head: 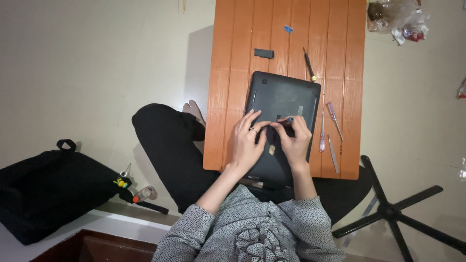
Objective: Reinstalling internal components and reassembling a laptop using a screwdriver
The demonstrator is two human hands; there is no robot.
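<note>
While the upturned black laptop (283, 127) lies on the orange tabletop (233, 97), its base cover still on, the left hand (246, 143) steadies it open-palmed; the right hand (294, 140) pinches a screwdriver (287, 121). Spare screwdrivers (333, 119) lie beside.

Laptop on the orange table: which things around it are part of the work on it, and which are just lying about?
In use:
laptop, underside up
left hand resting on it
right hand holding a small tool
screwdrivers beside it

Lying about:
black bag on the floor
plastic bags
chair base
</note>
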